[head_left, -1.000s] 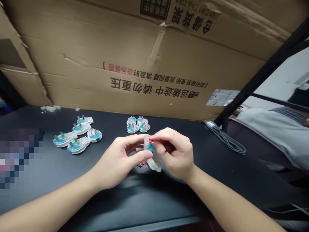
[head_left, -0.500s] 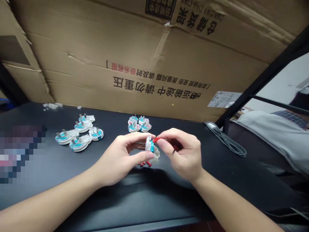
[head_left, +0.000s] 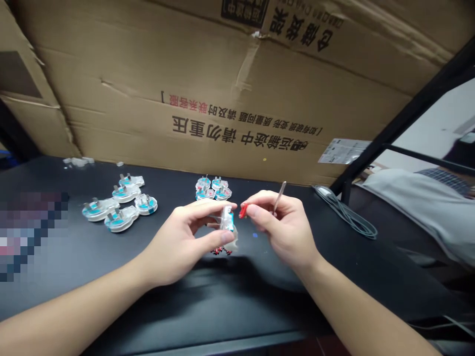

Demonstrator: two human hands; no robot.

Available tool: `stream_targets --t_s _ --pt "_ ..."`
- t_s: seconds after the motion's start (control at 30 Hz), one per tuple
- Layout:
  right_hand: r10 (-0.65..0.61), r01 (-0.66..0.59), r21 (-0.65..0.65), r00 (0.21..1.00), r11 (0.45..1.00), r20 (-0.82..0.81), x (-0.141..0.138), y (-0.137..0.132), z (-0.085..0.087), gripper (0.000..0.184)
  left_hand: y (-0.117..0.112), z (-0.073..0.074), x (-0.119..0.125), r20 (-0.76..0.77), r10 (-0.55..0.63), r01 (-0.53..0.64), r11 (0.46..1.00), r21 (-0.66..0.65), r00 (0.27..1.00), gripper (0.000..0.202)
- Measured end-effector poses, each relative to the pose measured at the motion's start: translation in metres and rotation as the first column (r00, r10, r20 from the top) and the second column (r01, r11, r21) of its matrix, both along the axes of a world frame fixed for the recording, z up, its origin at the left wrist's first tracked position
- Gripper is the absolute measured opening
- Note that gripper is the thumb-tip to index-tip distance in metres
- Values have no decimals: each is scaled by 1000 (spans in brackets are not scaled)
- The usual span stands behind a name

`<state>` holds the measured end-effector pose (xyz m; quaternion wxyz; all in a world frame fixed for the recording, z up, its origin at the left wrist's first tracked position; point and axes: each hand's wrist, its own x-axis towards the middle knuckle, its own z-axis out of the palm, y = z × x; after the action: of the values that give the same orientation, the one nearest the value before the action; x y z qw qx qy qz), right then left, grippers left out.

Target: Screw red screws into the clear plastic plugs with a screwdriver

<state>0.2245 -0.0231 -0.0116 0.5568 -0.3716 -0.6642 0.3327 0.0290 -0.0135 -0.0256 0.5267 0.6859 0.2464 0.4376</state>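
Observation:
My left hand (head_left: pixel 181 242) grips a clear plastic plug (head_left: pixel 227 222) with a blue inner part, holding it upright between thumb and fingers. My right hand (head_left: pixel 284 227) is a little apart from the plug. Its fingertips pinch a small red part (head_left: pixel 243 211), and a slim metal tool (head_left: pixel 279 198) sticks up from between its fingers. Tiny red pieces (head_left: pixel 221 251) lie on the table just below the plug. Part of the plug is hidden by my left fingers.
Several finished-looking clear plugs (head_left: pixel 118 202) lie to the left on the black table (head_left: pixel 260 296), and a tight group of several more (head_left: pixel 212 189) lies ahead. A grey cable (head_left: pixel 351 222) is coiled at right, in front of a printed cardboard sheet (head_left: pixel 222 99).
My right hand has drawn back to the right from the plug, and the metal tool now shows above its fingers. The red part is still in its fingertips. The left hand stays nearly still.

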Motion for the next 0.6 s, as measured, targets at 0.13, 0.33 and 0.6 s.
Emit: stream_targets --t_s 0.13,0.33,0.6 --pt "-12 10 21 994 1000 108 -4 -4 1 16 -2 -1 -1 -6 0 0 999 51 1000 37" --pt "-3 3 3 993 1000 115 -7 -6 1 12 -1 0 -1 -58 15 -9 994 106 998 34" --pt "-20 14 37 988 999 152 -7 -6 6 10 -1 2 -2 -71 10 -2 993 116 997 34"
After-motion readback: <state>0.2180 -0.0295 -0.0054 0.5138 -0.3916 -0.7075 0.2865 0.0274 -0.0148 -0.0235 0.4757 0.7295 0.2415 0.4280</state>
